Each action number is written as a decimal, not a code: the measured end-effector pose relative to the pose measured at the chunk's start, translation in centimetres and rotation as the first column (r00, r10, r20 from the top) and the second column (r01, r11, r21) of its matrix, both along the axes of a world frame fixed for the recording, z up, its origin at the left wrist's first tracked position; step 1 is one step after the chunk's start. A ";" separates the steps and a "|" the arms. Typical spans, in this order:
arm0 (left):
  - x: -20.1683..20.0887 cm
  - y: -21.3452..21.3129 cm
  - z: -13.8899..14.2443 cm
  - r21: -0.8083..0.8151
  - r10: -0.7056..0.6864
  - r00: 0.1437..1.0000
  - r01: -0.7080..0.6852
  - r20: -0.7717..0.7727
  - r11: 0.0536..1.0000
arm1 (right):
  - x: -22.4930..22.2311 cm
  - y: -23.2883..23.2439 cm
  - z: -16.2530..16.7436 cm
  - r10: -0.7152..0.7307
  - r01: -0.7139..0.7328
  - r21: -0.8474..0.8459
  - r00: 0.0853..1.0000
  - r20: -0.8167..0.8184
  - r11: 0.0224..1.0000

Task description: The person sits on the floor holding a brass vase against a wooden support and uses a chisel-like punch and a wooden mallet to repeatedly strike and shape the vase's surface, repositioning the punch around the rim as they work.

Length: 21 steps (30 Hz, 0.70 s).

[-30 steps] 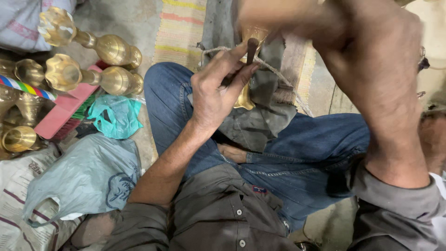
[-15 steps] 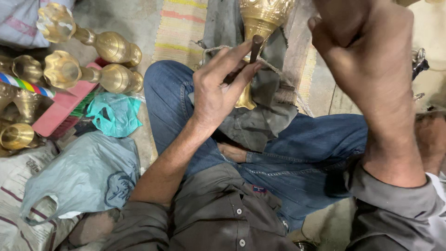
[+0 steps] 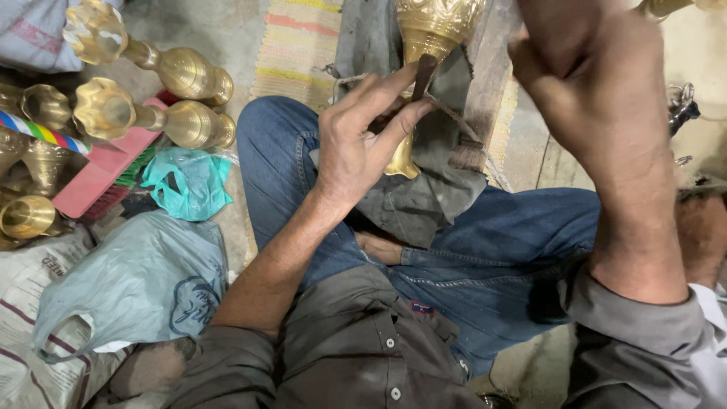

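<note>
The left hand [image 3: 356, 151] pinches a dark punch tool [image 3: 422, 76] against the brass vase [image 3: 432, 45], whose long axis runs away over the lap. The right hand [image 3: 591, 98], raised and closed, hovers farther right; its contents are hidden.

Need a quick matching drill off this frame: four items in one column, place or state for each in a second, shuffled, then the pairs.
Items
1. left hand
2. right hand
3. teal plastic bag
4. brass vases

Places or states
A. crumpled on the floor beside the knee
B. raised close to the camera, what it grips hidden
C. lying on their sides at upper left
D. pinching a dark tool against the brass piece

Pairs: 1-D, 2-B, 3-A, 4-C
</note>
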<state>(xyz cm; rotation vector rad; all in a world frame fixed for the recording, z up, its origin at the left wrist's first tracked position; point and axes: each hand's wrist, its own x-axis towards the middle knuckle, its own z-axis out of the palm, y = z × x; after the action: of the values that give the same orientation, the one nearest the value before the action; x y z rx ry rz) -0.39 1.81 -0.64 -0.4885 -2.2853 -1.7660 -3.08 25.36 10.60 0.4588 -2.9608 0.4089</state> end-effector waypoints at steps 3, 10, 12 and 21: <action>-0.2 -0.1 0.1 -0.005 -0.006 1.000 0.006 -0.016 1.000 | -0.1 0.7 -0.3 0.220 -0.198 0.127 0.957 -0.192 0.972; -0.2 -0.3 -0.3 0.005 -0.031 0.999 0.031 0.019 1.000 | 0.0 1.4 -0.9 0.232 -0.200 0.158 0.947 -0.224 0.967; -0.3 -0.3 -0.5 -0.010 -0.025 1.000 0.026 0.018 1.000 | 0.0 1.4 -1.0 0.119 -0.114 0.053 0.987 -0.107 0.992; -0.6 -0.7 -0.7 -0.031 -0.050 0.999 0.050 0.007 0.998 | 0.0 0.8 -0.8 0.029 -0.030 -0.045 1.000 -0.008 0.999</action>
<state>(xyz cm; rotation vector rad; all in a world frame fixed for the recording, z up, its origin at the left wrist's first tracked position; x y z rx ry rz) -0.98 1.10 -1.33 -0.5504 -2.3280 -1.7595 -3.13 26.18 9.84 0.4983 -2.9340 0.4748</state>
